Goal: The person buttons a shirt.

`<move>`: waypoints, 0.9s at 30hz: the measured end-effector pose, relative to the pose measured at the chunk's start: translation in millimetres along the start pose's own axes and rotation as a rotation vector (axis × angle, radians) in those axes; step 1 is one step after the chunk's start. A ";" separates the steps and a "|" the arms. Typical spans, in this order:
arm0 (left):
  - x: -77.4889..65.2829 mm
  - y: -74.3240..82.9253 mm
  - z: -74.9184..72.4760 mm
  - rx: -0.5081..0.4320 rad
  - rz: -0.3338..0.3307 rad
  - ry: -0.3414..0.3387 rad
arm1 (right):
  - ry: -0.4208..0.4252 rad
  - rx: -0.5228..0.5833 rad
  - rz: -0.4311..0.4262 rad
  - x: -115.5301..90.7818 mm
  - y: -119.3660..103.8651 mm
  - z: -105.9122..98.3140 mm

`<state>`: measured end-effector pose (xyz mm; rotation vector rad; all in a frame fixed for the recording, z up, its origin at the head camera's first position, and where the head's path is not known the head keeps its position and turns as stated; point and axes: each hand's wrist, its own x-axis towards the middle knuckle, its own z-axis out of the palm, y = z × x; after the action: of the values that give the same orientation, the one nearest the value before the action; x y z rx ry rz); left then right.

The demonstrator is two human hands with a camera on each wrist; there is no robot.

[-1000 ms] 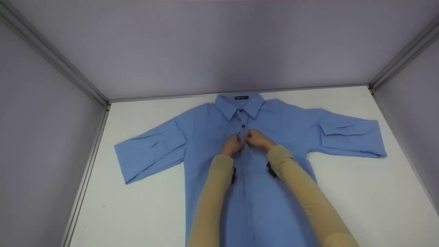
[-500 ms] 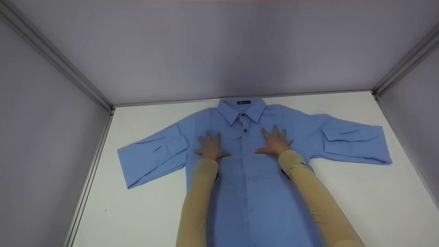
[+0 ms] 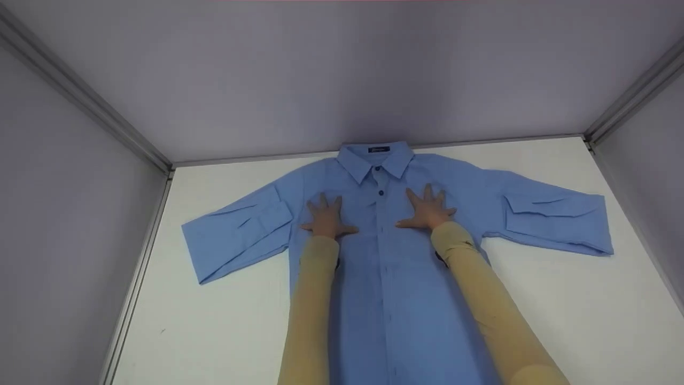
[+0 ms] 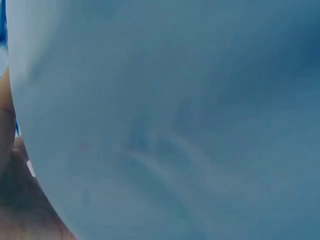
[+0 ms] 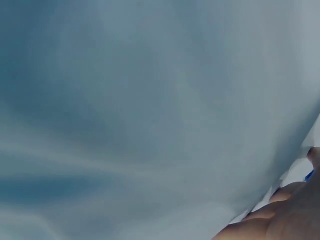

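A blue button-up shirt (image 3: 358, 278) lies front up, its collar (image 3: 355, 164) at the far edge and both sleeves folded back on themselves. Dark buttons show at the neck and just below it. My left hand (image 3: 325, 219) rests on the left chest of the shirt, fingers spread wide. On the other side of the button placket (image 3: 381, 230), my right hand (image 3: 428, 212) lies with its fingers likewise spread. Blurred blue cloth fills most of both wrist views, with part of a hand at the edge of each.
The shirt lies on a white table (image 3: 224, 331). A grey wall (image 3: 342, 75) rises behind the collar, and further grey panels stand at left and right. The lower end of the shirt runs out of the head view.
A second ago both hands were together at the placket with curled fingers. They have since moved apart and spread flat on the chest. Over the last half second they barely moved.
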<state>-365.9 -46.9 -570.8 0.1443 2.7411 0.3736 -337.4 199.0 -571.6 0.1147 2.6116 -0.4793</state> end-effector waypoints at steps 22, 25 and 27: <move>-52.4 8.9 4.3 0.052 0.154 -0.138 | -0.053 -0.023 -0.096 -52.1 -8.4 16.5; -48.3 6.4 5.5 0.052 0.154 -0.141 | -0.064 0.001 -0.076 -49.3 -8.0 15.0; -44.8 5.9 5.2 0.058 0.146 -0.140 | -0.072 0.004 -0.069 -46.1 -8.2 13.2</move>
<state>-322.1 -46.6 -558.4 0.3728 2.6114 0.3112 -292.3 186.8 -558.1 0.0081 2.5503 -0.5033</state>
